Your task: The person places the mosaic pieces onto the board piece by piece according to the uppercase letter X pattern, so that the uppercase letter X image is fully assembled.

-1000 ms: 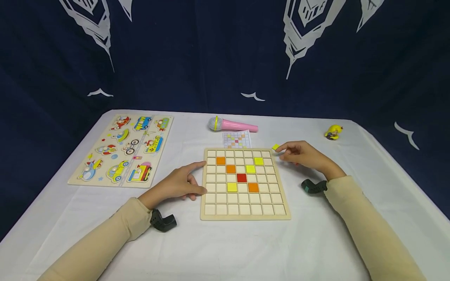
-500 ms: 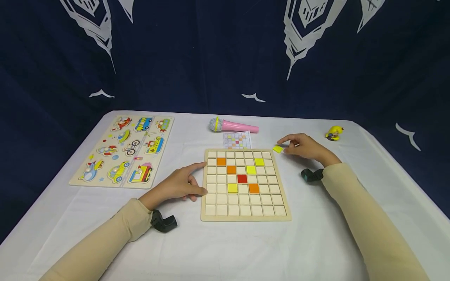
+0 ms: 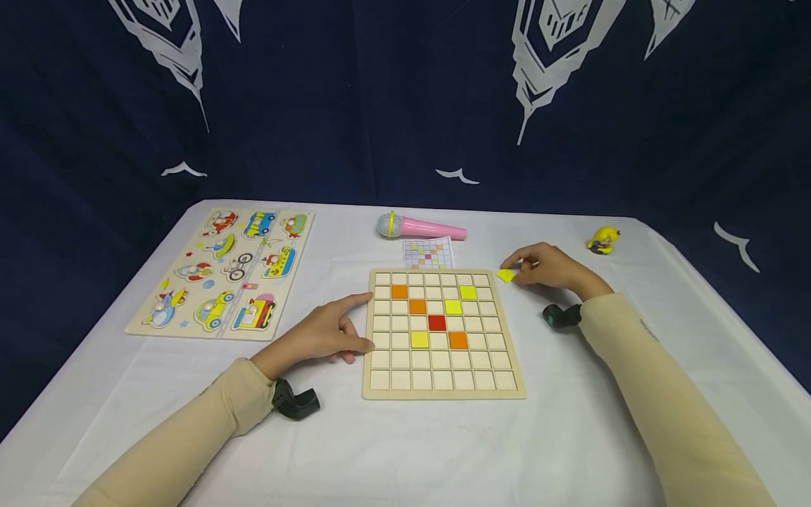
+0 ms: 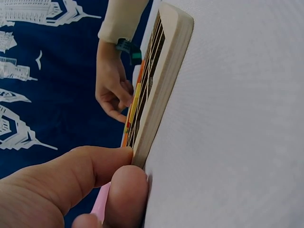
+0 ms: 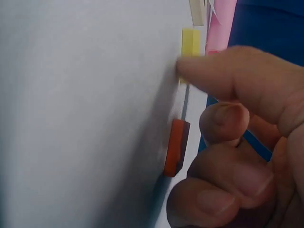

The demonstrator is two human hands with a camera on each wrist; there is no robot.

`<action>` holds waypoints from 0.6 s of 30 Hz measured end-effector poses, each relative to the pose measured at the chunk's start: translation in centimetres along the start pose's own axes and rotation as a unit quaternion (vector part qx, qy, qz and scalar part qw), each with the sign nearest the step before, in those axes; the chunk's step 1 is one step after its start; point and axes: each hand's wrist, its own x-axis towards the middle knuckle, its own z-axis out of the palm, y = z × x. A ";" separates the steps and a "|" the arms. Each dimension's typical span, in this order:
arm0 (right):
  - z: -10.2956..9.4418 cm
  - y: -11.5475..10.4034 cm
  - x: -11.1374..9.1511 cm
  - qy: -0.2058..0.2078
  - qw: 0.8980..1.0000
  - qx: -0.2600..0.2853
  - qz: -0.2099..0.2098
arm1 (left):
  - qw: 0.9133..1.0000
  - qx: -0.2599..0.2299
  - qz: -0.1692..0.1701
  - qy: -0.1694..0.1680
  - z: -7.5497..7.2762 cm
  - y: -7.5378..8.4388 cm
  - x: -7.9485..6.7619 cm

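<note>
A square wooden grid board (image 3: 443, 393) lies in front of me. Yellow, orange and red tiles sit in some of its cells, among them a red tile (image 3: 437, 322). My left hand (image 3: 323, 329) touches the board's left edge with index finger and thumb spread apart. Just off the far right corner, my right hand (image 3: 546, 269) pinches a small yellow tile (image 3: 505, 275) at its fingertips. In the right wrist view, the thumb partly covers this yellow tile (image 5: 191, 40). A red-orange tile (image 5: 175, 147) rests on the table beneath the curled fingers, hidden in the head view.
A printed pattern card (image 3: 428, 253) lies behind the board, with a pink toy microphone (image 3: 431, 229) beyond it. A vehicle picture puzzle (image 3: 222, 271) occupies the left side. At the back right stands a yellow toy figure (image 3: 603, 240). A dark curtain (image 3: 355, 105) hangs behind the white table.
My right hand first drew back a little, uncovering the yellow tile, then closed its fingertips on it. The tile has shifted slightly right and nearer, now tilted. My left hand stays at the board.
</note>
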 end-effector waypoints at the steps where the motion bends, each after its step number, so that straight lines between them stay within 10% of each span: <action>1: 0.0 0.0 -0.2 -0.001 1.000 0.001 0.002 | 1.000 -0.001 0.000 0.000 0.0 0.0 0.0; 18: 0.7 0.9 -3.5 -0.001 0.999 -0.012 -0.029 | 1.000 -0.002 -0.005 0.000 0.1 0.3 -0.1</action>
